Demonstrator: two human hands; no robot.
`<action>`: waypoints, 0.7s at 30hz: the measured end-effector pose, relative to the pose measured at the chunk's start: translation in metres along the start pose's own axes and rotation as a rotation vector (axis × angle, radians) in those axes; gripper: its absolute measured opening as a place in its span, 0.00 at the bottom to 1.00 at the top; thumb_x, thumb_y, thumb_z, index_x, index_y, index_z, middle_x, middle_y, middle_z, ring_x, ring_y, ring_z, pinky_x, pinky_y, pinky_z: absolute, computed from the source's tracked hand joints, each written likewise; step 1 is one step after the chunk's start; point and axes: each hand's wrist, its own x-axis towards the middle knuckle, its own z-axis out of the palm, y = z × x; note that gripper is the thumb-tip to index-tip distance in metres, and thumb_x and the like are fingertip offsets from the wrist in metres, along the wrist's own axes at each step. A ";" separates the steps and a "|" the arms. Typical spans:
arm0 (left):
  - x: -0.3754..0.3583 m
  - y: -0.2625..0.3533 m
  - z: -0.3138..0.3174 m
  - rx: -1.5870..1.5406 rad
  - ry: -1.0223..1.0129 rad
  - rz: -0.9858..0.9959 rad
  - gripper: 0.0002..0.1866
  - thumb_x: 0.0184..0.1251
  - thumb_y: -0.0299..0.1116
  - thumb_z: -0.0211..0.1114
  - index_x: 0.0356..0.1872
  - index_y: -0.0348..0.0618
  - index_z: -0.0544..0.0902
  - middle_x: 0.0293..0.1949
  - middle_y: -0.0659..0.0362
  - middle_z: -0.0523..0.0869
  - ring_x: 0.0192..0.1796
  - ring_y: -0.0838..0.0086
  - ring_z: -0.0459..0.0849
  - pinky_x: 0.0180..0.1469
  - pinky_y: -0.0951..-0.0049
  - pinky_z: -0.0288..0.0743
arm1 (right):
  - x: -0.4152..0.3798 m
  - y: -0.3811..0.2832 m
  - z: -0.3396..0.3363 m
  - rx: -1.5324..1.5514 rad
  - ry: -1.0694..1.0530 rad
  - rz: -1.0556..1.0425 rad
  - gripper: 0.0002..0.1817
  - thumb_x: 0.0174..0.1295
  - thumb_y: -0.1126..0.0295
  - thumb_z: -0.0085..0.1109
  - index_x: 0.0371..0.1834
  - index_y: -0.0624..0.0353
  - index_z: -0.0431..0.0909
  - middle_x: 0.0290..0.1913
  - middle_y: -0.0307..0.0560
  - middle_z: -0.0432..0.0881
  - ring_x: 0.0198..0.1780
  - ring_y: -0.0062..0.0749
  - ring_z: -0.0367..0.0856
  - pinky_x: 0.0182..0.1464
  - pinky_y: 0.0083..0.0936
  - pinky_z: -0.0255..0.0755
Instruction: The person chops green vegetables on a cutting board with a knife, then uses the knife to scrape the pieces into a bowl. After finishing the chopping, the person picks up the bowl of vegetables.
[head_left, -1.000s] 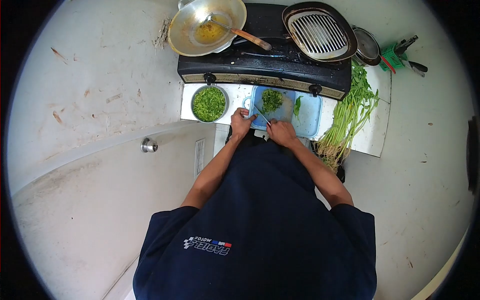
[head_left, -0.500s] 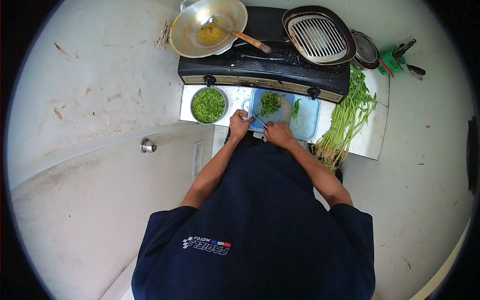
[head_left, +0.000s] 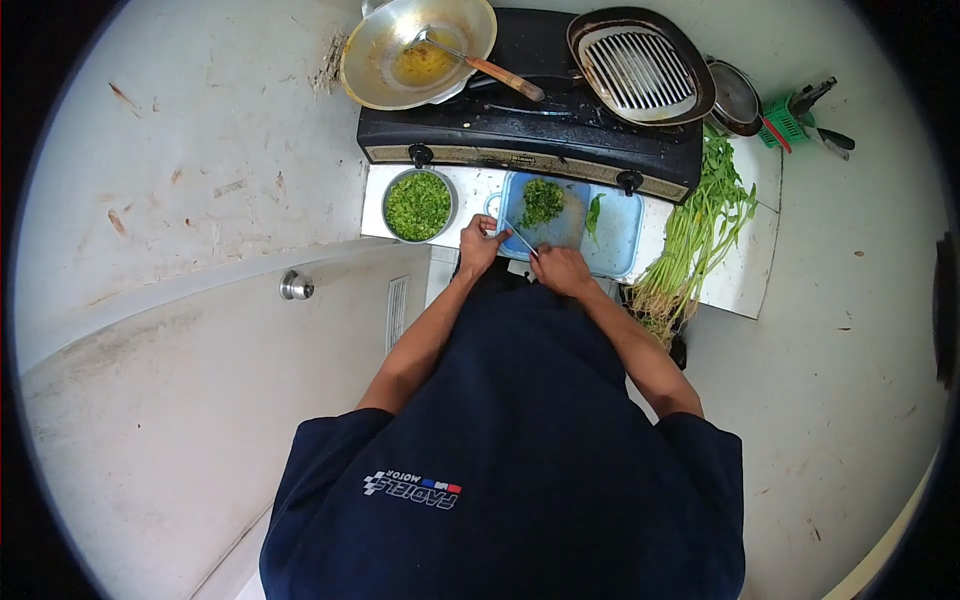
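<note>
My right hand (head_left: 563,269) is closed round the handle of a knife (head_left: 521,238), whose thin blade slants up and left over a blue cutting board (head_left: 624,245). By the blade's tip, at the board's left edge, my left hand (head_left: 480,244) has its fingers curled together. Whether they pinch the blade or a bit of greens is too small to tell. Chopped greens (head_left: 542,203) lie in a heap on the board just beyond the blade. A loose green leaf (head_left: 594,214) rests on the board's right part.
A bowl of chopped greens (head_left: 417,206) stands left of the board. To the right lies a bunch of leafy stalks with roots (head_left: 690,240). Behind is a black stove (head_left: 520,140) bearing a wok (head_left: 370,65) with a wooden-handled spatula (head_left: 505,78) and a grill pan (head_left: 640,72).
Both hands and the knife keep nearly the same place over the board. The whole view has shifted very slightly.
</note>
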 end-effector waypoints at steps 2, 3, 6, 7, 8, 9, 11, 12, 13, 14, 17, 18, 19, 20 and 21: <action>0.001 0.002 0.000 0.014 -0.012 -0.015 0.23 0.53 0.37 0.86 0.43 0.37 0.84 0.37 0.56 0.90 0.37 0.71 0.87 0.43 0.70 0.81 | 0.000 0.001 0.003 0.005 0.013 -0.011 0.21 0.76 0.55 0.51 0.39 0.66 0.82 0.30 0.62 0.88 0.34 0.59 0.90 0.39 0.52 0.83; 0.002 0.002 -0.001 0.022 -0.017 -0.023 0.23 0.53 0.36 0.86 0.43 0.37 0.84 0.37 0.56 0.90 0.37 0.72 0.87 0.43 0.70 0.81 | -0.001 0.001 0.003 0.007 0.020 -0.018 0.22 0.76 0.55 0.52 0.39 0.66 0.82 0.30 0.61 0.88 0.33 0.59 0.90 0.39 0.52 0.83; 0.002 0.000 -0.001 -0.014 -0.028 -0.024 0.23 0.53 0.36 0.86 0.43 0.37 0.84 0.36 0.56 0.90 0.36 0.73 0.86 0.42 0.71 0.80 | -0.002 0.002 0.002 -0.020 0.003 -0.032 0.22 0.75 0.55 0.52 0.40 0.66 0.82 0.30 0.61 0.88 0.33 0.59 0.89 0.39 0.52 0.82; 0.003 -0.001 -0.001 -0.018 -0.028 -0.024 0.23 0.53 0.36 0.86 0.43 0.37 0.84 0.36 0.56 0.90 0.37 0.73 0.86 0.42 0.71 0.80 | -0.002 0.002 0.002 -0.019 0.005 -0.036 0.22 0.75 0.55 0.52 0.40 0.66 0.82 0.30 0.62 0.88 0.33 0.59 0.90 0.39 0.52 0.82; 0.003 -0.002 0.000 -0.023 -0.027 -0.023 0.22 0.53 0.35 0.86 0.43 0.37 0.84 0.36 0.56 0.90 0.37 0.73 0.86 0.42 0.71 0.80 | -0.002 0.002 0.001 -0.018 0.006 -0.040 0.22 0.75 0.55 0.52 0.39 0.66 0.82 0.30 0.62 0.88 0.33 0.59 0.90 0.39 0.52 0.82; 0.003 -0.003 0.000 -0.028 -0.026 -0.023 0.22 0.53 0.35 0.86 0.43 0.37 0.84 0.36 0.56 0.90 0.37 0.73 0.86 0.42 0.71 0.80 | -0.002 0.003 0.003 -0.017 0.007 -0.044 0.22 0.75 0.55 0.52 0.39 0.66 0.81 0.30 0.62 0.88 0.33 0.59 0.90 0.39 0.52 0.82; 0.003 -0.004 0.001 -0.020 -0.020 -0.021 0.22 0.53 0.34 0.86 0.43 0.37 0.84 0.37 0.55 0.90 0.37 0.72 0.86 0.43 0.71 0.80 | -0.001 0.004 0.006 -0.010 0.009 -0.035 0.22 0.75 0.55 0.52 0.39 0.66 0.82 0.30 0.62 0.88 0.33 0.58 0.90 0.38 0.52 0.82; 0.004 -0.004 0.001 -0.017 -0.016 -0.020 0.22 0.53 0.34 0.85 0.43 0.37 0.84 0.37 0.55 0.90 0.37 0.72 0.87 0.43 0.71 0.80 | -0.001 0.004 0.007 -0.007 0.009 -0.032 0.22 0.75 0.55 0.52 0.38 0.66 0.82 0.30 0.61 0.88 0.33 0.58 0.90 0.38 0.52 0.82; 0.004 -0.004 0.001 -0.016 -0.013 -0.019 0.21 0.53 0.33 0.85 0.43 0.37 0.84 0.37 0.55 0.90 0.37 0.72 0.87 0.43 0.71 0.81 | -0.001 0.005 0.008 0.000 0.020 -0.033 0.21 0.75 0.56 0.53 0.38 0.66 0.82 0.29 0.62 0.88 0.32 0.59 0.89 0.38 0.51 0.82; 0.004 -0.004 0.002 -0.015 -0.010 -0.018 0.21 0.53 0.33 0.85 0.43 0.36 0.84 0.37 0.55 0.90 0.37 0.72 0.87 0.43 0.71 0.81 | -0.001 0.005 0.008 0.006 0.030 -0.035 0.21 0.74 0.56 0.53 0.38 0.67 0.81 0.29 0.63 0.87 0.32 0.59 0.89 0.37 0.51 0.82; 0.003 -0.001 0.002 -0.027 -0.014 -0.015 0.21 0.53 0.32 0.84 0.43 0.36 0.83 0.37 0.55 0.90 0.37 0.71 0.87 0.43 0.70 0.81 | -0.002 0.004 0.007 0.006 0.034 -0.033 0.21 0.74 0.57 0.54 0.38 0.67 0.81 0.28 0.63 0.87 0.31 0.60 0.88 0.37 0.51 0.81; 0.003 -0.001 0.001 -0.034 -0.018 -0.013 0.21 0.53 0.32 0.84 0.43 0.36 0.83 0.37 0.55 0.90 0.37 0.71 0.87 0.43 0.70 0.81 | -0.001 0.003 0.006 0.003 0.032 -0.031 0.21 0.74 0.57 0.54 0.38 0.67 0.81 0.28 0.63 0.87 0.32 0.60 0.88 0.37 0.51 0.81; 0.004 -0.001 0.001 -0.016 -0.019 -0.013 0.21 0.53 0.32 0.84 0.43 0.36 0.83 0.37 0.55 0.90 0.37 0.71 0.87 0.43 0.70 0.81 | -0.001 0.001 0.005 0.004 0.023 -0.023 0.21 0.74 0.57 0.54 0.38 0.68 0.81 0.28 0.63 0.87 0.32 0.60 0.88 0.37 0.51 0.82; 0.004 -0.002 0.001 0.002 -0.022 -0.012 0.21 0.53 0.32 0.84 0.43 0.36 0.83 0.37 0.55 0.90 0.37 0.71 0.87 0.43 0.70 0.81 | 0.000 0.000 0.005 0.004 0.013 -0.013 0.21 0.74 0.57 0.54 0.37 0.68 0.81 0.28 0.63 0.87 0.32 0.60 0.88 0.37 0.51 0.82; 0.005 -0.003 0.001 0.019 -0.026 -0.012 0.21 0.54 0.32 0.84 0.43 0.36 0.83 0.37 0.55 0.90 0.37 0.71 0.87 0.42 0.70 0.81 | 0.000 -0.001 0.003 0.004 0.004 -0.002 0.21 0.74 0.57 0.53 0.37 0.68 0.81 0.28 0.63 0.87 0.32 0.60 0.88 0.37 0.51 0.82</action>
